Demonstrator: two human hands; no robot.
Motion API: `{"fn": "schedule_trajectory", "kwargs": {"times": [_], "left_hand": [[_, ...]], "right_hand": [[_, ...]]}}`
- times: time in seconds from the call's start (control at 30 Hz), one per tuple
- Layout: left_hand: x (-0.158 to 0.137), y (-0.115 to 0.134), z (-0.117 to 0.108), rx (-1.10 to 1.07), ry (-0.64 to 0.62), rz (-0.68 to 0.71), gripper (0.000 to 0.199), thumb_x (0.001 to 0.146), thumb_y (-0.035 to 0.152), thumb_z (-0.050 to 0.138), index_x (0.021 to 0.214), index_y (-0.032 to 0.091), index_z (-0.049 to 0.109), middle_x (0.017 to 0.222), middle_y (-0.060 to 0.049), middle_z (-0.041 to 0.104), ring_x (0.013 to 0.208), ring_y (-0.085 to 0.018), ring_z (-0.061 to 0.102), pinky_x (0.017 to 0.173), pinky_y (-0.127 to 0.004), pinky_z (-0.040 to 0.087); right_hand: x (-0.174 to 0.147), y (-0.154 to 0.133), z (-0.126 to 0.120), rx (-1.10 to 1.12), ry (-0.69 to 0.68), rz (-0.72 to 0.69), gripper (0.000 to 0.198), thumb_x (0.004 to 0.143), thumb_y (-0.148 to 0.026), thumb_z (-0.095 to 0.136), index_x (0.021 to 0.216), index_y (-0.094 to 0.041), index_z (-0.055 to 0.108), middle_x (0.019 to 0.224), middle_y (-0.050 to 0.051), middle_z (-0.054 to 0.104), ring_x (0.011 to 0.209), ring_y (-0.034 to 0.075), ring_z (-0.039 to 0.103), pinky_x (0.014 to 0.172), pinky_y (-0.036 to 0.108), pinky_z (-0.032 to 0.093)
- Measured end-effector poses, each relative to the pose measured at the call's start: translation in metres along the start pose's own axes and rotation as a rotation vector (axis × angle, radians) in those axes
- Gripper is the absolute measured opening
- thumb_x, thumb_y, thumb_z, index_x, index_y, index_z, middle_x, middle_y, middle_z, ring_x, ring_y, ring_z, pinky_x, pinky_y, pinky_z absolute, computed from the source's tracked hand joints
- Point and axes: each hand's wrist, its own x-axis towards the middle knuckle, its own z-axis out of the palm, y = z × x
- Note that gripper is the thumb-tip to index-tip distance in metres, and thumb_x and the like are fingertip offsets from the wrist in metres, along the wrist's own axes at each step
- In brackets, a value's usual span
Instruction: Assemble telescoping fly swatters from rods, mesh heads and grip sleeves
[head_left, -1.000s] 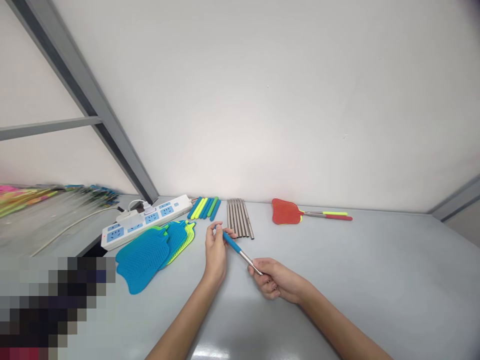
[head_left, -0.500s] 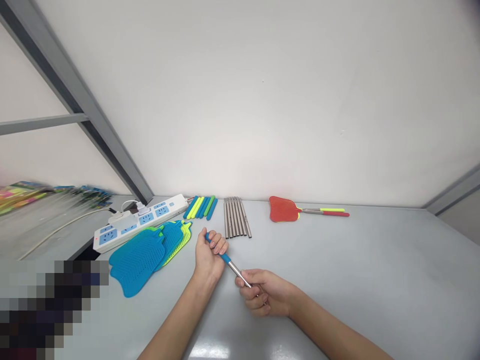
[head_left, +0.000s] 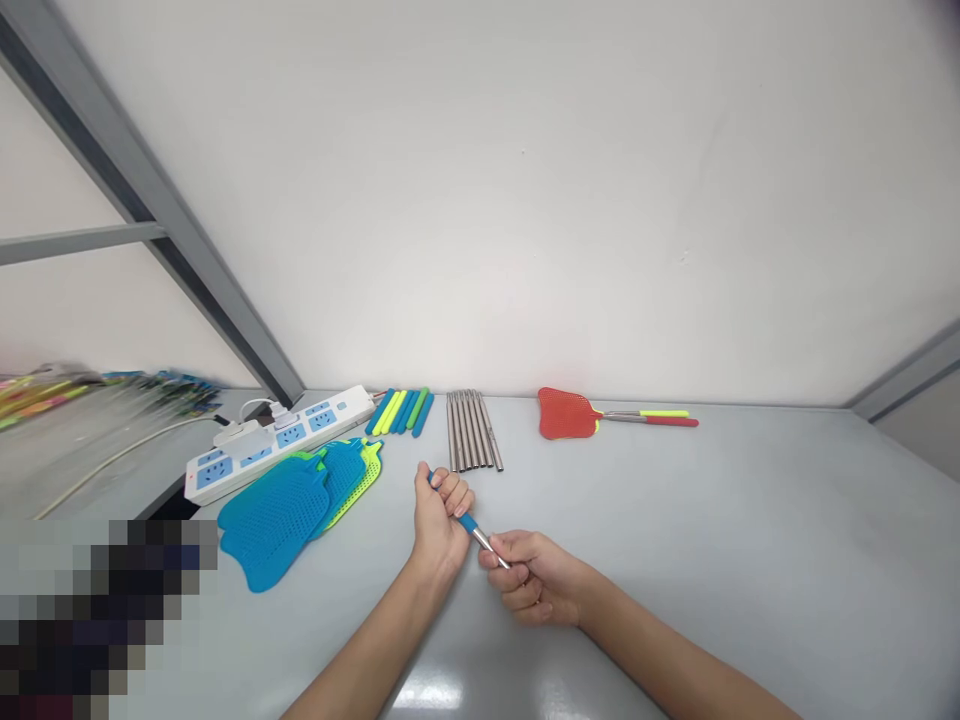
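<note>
My left hand (head_left: 439, 520) is closed around a blue grip sleeve (head_left: 468, 522) that sits on a thin metal rod (head_left: 491, 549). The rod's other end is gripped in my right hand (head_left: 534, 577). Both hands are close together, just above the grey table (head_left: 712, 540). Only a short stretch of sleeve and rod shows between the two fists. A row of bare metal rods (head_left: 471, 444) lies just beyond my left hand, and blue and yellow-green swatter heads (head_left: 300, 498) are stacked to its left.
Several blue, yellow and green grip sleeves (head_left: 401, 411) lie by the wall, next to a white power strip (head_left: 279, 441) with a plugged cable. A red swatter (head_left: 592, 415) with handle rests at the back right. Packaged goods (head_left: 90, 400) sit far left.
My hands have drawn closer together: the sleeve has slid further along the rod, leaving less bare metal showing. My left hand went from a fingertip hold to a full fist.
</note>
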Motion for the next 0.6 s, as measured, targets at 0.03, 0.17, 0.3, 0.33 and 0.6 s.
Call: {"fn": "schedule_trajectory", "kwargs": {"times": [0.03,0.17,0.3,0.33,0.6], "left_hand": [[-0.0009,-0.0013,0.0008,-0.001,0.007,0.004,0.029,0.074,0.03,0.048,0.054,0.018,0.031,0.038,0.01,0.018,0.027,-0.003,0.021,0.027,-0.016,0.018],[-0.0037,-0.0053,0.0047,0.002,0.029,0.013,0.029,0.075,0.031,0.048,0.054,0.019,0.031,0.039,0.01,0.018,0.027,-0.003,0.021,0.027,-0.016,0.018],[-0.0038,-0.0062,0.0051,0.007,0.023,0.012,0.029,0.075,0.031,0.047,0.054,0.019,0.031,0.039,0.01,0.018,0.026,-0.003,0.021,0.027,-0.016,0.018],[-0.0036,-0.0062,0.0045,0.006,0.021,0.01,0.029,0.076,0.031,0.047,0.054,0.018,0.031,0.039,0.01,0.018,0.027,-0.003,0.021,0.027,-0.016,0.018],[-0.0037,-0.001,0.0032,0.007,-0.029,-0.066,0.033,0.079,0.036,0.042,0.054,0.018,0.031,0.04,0.01,0.021,0.029,-0.003,0.024,0.03,-0.015,0.023]], "right_hand": [[0.0,0.0,-0.0001,-0.004,0.004,0.002,0.018,0.082,-0.029,0.038,0.073,-0.015,0.045,0.047,-0.008,0.022,0.033,0.004,0.012,0.026,0.015,0.01],[0.0002,0.0003,-0.0001,-0.011,0.029,-0.014,0.021,0.083,-0.032,0.037,0.072,-0.016,0.045,0.046,-0.008,0.022,0.032,0.004,0.01,0.025,0.015,0.009],[0.0006,0.0001,0.0006,-0.019,0.036,-0.011,0.022,0.083,-0.033,0.036,0.071,-0.016,0.044,0.045,-0.009,0.022,0.032,0.004,0.009,0.024,0.015,0.009],[0.0006,-0.0001,0.0008,-0.019,0.038,-0.008,0.023,0.083,-0.033,0.036,0.071,-0.016,0.044,0.045,-0.009,0.022,0.032,0.004,0.009,0.024,0.015,0.009],[0.0009,-0.0023,0.0023,-0.017,0.036,0.013,0.022,0.083,-0.035,0.036,0.073,-0.017,0.044,0.046,-0.009,0.022,0.032,0.005,0.011,0.026,0.015,0.012]]}}
